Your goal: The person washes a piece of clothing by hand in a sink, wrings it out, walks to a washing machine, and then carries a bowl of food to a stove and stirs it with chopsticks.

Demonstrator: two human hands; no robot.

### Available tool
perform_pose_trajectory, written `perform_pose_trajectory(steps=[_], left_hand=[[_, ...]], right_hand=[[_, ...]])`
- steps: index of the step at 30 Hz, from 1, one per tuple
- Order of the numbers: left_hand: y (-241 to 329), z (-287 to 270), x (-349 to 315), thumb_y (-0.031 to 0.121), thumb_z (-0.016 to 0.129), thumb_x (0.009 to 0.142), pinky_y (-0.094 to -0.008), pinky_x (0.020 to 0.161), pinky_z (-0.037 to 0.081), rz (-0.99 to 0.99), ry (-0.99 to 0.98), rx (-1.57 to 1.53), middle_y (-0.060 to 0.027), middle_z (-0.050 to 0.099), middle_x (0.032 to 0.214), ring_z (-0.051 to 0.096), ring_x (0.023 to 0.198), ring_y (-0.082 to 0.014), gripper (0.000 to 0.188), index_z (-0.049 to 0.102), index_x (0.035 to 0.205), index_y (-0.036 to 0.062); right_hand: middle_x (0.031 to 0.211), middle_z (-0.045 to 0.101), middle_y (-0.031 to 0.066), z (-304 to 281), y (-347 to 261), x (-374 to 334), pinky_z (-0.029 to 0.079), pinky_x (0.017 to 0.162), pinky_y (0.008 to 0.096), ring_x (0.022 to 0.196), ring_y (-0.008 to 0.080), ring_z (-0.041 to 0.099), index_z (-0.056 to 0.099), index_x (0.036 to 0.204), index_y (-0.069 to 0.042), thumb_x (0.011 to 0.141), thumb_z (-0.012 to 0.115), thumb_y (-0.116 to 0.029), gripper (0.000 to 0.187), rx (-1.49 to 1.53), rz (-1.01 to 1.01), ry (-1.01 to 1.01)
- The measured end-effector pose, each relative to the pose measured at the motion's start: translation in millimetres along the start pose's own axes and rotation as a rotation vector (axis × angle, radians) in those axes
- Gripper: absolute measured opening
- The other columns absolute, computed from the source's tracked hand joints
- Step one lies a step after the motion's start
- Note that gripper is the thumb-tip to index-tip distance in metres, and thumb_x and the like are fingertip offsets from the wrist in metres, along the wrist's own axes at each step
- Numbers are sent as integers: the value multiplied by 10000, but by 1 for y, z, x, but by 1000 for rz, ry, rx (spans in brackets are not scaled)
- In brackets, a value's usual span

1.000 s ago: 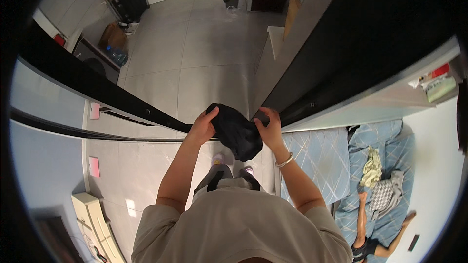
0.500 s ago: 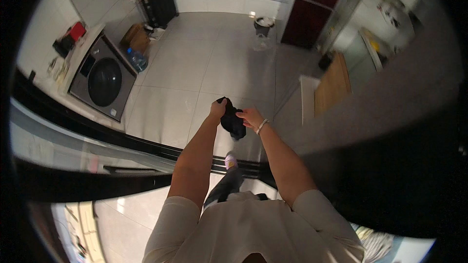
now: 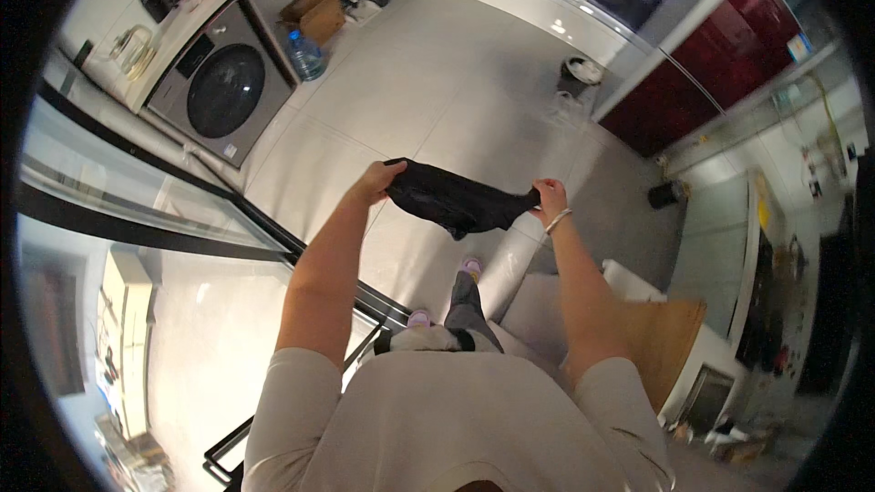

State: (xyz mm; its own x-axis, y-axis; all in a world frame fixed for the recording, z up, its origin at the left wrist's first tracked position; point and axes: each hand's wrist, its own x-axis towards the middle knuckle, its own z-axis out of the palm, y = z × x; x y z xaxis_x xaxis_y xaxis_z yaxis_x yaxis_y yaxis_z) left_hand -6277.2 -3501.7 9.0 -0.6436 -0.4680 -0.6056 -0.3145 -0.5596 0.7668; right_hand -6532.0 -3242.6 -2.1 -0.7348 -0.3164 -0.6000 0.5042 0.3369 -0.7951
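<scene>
A black piece of cloth (image 3: 460, 199), perhaps a garment, is stretched sideways in the air between my two hands. My left hand (image 3: 375, 182) grips its left end, fingers closed round the edge. At the other end my right hand (image 3: 549, 199), with a pale band on the wrist, pinches a corner. The cloth's middle sags a little, and its exact kind I cannot make out. It hangs in front of me above the tiled floor (image 3: 428, 82), beyond my feet.
At the left a grey front-loading washing machine (image 3: 226, 91) stands under a counter, beside a large water bottle (image 3: 305, 56) and a cardboard box (image 3: 314, 14). Far right are a bin (image 3: 577, 76) and a dark red fridge (image 3: 711, 55). A black sliding-door frame (image 3: 264, 232) runs along my left.
My hands have moved apart, and the bunched black cloth is now spread out between them. I have stepped forward past the door track, and the view has turned.
</scene>
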Motion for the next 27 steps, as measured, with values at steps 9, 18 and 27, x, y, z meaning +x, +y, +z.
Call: perform_pose_trajectory(steps=[9,18,27], left_hand=[[63,-123,10,339,607,841,-321,798,511,83,101,-301,-49,621,974,605,878,-154,391,555,1072,28],[7,-254,144,288,780,654,-381,956,390,481,747,472,-135,550,1151,485,1118,-282,653,502,1210,88],[130,-389,168,132,597,795,-298,709,461,371,654,-617,-9,577,957,553,838,-126,275,552,1066,126]], right_hand=[[1017,606,117,170,-93,71,475,781,372,891,276,586,605,1021,-30,804,610,-231,295,-1194,-833,-661],[998,518,64,506,-102,78,524,802,431,934,165,556,430,1194,-8,853,543,-63,364,-245,99,-1382],[963,567,82,772,-188,90,487,793,439,887,220,565,505,1026,-92,839,523,-126,191,-282,326,-1487]])
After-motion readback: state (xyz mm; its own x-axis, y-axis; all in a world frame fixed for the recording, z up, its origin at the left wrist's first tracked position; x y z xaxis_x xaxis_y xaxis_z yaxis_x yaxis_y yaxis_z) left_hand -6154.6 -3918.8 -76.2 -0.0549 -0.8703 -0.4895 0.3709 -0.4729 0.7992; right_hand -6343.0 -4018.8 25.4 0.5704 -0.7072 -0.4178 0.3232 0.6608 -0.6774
